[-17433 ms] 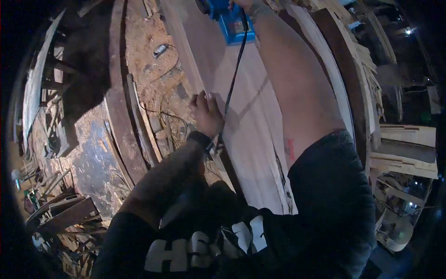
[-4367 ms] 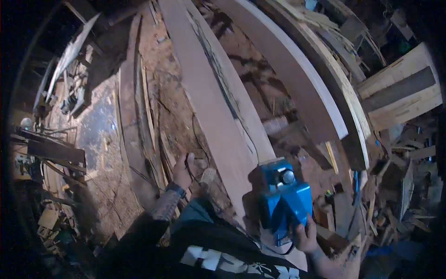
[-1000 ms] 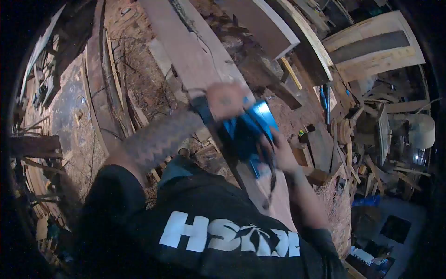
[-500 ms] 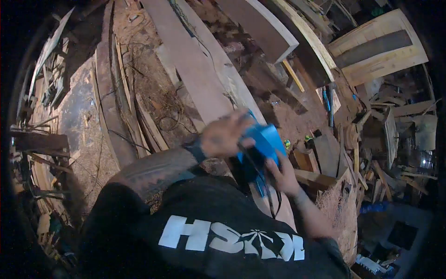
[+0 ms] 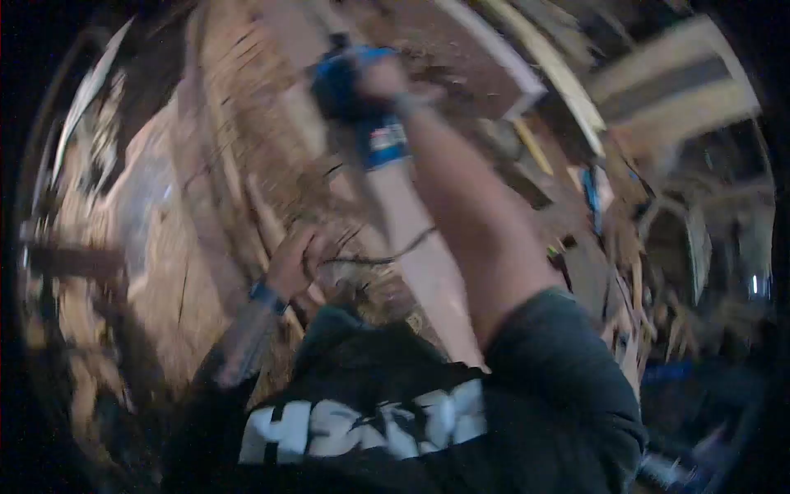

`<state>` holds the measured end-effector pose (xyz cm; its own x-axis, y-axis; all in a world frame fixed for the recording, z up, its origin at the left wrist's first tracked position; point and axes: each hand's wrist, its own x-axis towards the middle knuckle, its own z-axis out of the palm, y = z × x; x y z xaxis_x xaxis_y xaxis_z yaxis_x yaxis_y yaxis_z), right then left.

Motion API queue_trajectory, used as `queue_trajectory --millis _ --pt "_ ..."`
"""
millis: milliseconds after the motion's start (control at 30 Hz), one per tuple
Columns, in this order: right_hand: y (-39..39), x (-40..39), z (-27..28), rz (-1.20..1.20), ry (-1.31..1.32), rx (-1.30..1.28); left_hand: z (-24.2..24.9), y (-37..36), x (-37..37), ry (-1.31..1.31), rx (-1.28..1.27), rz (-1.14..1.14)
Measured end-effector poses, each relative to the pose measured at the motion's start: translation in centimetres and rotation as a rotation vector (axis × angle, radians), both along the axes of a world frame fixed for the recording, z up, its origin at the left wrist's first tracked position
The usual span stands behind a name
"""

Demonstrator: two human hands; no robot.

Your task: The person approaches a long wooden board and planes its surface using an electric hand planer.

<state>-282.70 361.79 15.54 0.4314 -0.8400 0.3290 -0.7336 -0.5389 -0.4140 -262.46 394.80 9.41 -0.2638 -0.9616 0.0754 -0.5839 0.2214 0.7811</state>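
Observation:
My right hand point(image 5: 383, 81) is wrapped round a blue power tool point(image 5: 385, 142), out at arm's length on a long, pale wooden board point(image 5: 424, 267). Motion blurs the tool, so its details are unclear. A black cord point(image 5: 378, 261) crosses the board and reaches my left hand point(image 5: 298, 262), which is low on the left, off the board's edge. The fingers of that hand are curled round the cord.
Long planks point(image 5: 202, 185) lie at the left over a floor with shavings. A thick dark beam with a pale end point(image 5: 525, 97) is at the upper right, near a wooden panel point(image 5: 675, 86). Scrap wood is piled at the right.
The blue tool has moved up and away along the board in my right hand. My left hand has left the tool, shifted left and taken hold of the cord.

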Motion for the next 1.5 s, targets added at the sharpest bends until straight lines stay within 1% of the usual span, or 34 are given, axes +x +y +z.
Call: queue_trajectory --millis 33,67,100,133,167,200,233,267,333,367,433,533,567,633,700,767,800,867,933,967,1000,1033,1067,1133,1167,1200,1267,1333,1367,1400,1500 --pt "1.6 -1.4 3.6 -0.005 -0.033 0.073 -0.3 -0.5 -0.8 -0.013 -0.004 -0.08" --pt "4.7 -3.2 6.5 -0.025 -0.198 0.26 -0.4 -1.3 -2.3 -0.023 -0.011 -0.148" --pt "8.3 -5.3 9.8 -0.047 -0.283 0.355 -0.2 -2.4 -3.6 -0.047 -0.01 -0.206" --pt "12.8 -7.1 12.4 -0.085 -0.35 0.419 -0.1 -3.3 -5.8 -0.058 -0.009 -0.26" --pt "16.8 -8.6 13.7 -0.147 -0.4 0.476 -0.2 -4.5 -8.6 -0.066 -0.006 -0.33" --pt "18.4 -9.2 10.6 -0.147 -0.423 0.315 -0.4 -5.5 -11.3 -0.078 -0.004 -0.402" --pt "20.7 -9.7 8.2 -0.218 -0.703 0.533 -0.3 -6.0 -14.5 -0.075 -0.008 -0.474" --pt "22.6 -10.2 6.3 -0.23 -1.021 0.728 -0.5 -6.2 -16.9 -0.083 -0.009 -0.552" --pt "31.4 -15.4 5.9 -0.269 -0.406 0.507 -0.6 -5.5 -21.4 -0.107 -0.003 -0.7" --pt "35.0 -17.8 6.6 -0.248 -0.455 0.593 -0.7 -4.7 -23.6 -0.109 0.004 -0.779" --pt "41.8 -22.7 2.3 -0.22 -0.42 0.612 -1.4 -2.7 -27.0 -0.125 0.035 -0.929" --pt "55.9 -29.4 4.6 -0.341 -0.413 0.7 -2.7 1.1 -30.8 -0.161 0.104 -1.125" --pt "59.8 -30.7 5.0 -0.379 -0.422 0.746 -3.5 2.1 -31.4 -0.184 0.14 -1.165" --pt "66.0 -32.1 3.4 -0.427 -0.469 0.73 -4.9 3.3 -31.0 -0.234 0.211 -1.196" --pt "67.7 -32.9 3.5 -0.404 -0.498 0.726 -6.8 3.9 -29.0 -0.305 0.275 -1.164" --pt "67.2 -32.1 4.6 -0.393 -0.523 0.742 -9.0 4.4 -26.0 -0.386 0.336 -1.109" --pt "65.7 -31.6 5.0 -0.377 -0.527 0.747 -9.5 4.4 -24.2 -0.419 0.357 -1.065" --pt "61.0 -30.0 5.2 -0.352 -0.528 0.78 -11.9 3.6 -19.8 -0.476 0.391 -0.992" --pt "56.1 -28.3 4.6 -0.419 -0.447 0.795 -13.6 2.4 -14.7 -0.526 0.389 -0.907" --pt "52.6 -26.6 3.7 -0.387 -0.402 0.814 -14.2 2.2 -11.8 -0.549 0.383 -0.871" --pt "50.0 -24.9 3.0 -0.38 -0.403 0.648 -14.6 2.4 -9.1 -0.582 0.367 -0.839" --pt "46.1 -23.1 5.5 -0.441 -0.422 0.854 -14.8 2.8 -6.8 -0.611 0.357 -0.819" --pt "42.3 -21.3 8.1 -0.518 -0.388 1.06 -15.3 3.0 -4.7 -0.64 0.352 -0.815" --pt "36.2 -18.2 3.2 -0.297 -0.62 0.889 -15.4 3.8 -1.3 -0.683 0.384 -0.758" --pt "33.2 -15.2 4.1 -0.385 -0.613 0.877 -15.1 4.0 0.1 -0.7 0.399 -0.724" --pt "29.8 -12.6 5.9 -0.317 -0.634 0.929 -14.6 4.0 1.1 -0.715 0.412 -0.694" --pt "22.1 -7.8 2.2 -0.241 -0.662 0.828 -14.2 2.8 3.5 -0.687 0.386 -0.613" --pt "15.7 -2.6 2.7 -0.234 -0.654 0.8 -14.5 2.5 6.5 -0.558 0.23 -0.508" --pt "12.0 -0.9 1.2 -0.217 -0.619 0.741 -14.9 2.6 8.4 -0.496 0.15 -0.458" --pt "8.3 0.9 -0.2 -0.203 -0.584 0.682 -17.6 3.4 10.6 -0.42 0.127 -0.401" --pt "-1.4 6.2 -1.0 -0.19 -0.523 0.58 -17.8 2.8 13.2 -0.744 0.576 -0.318"
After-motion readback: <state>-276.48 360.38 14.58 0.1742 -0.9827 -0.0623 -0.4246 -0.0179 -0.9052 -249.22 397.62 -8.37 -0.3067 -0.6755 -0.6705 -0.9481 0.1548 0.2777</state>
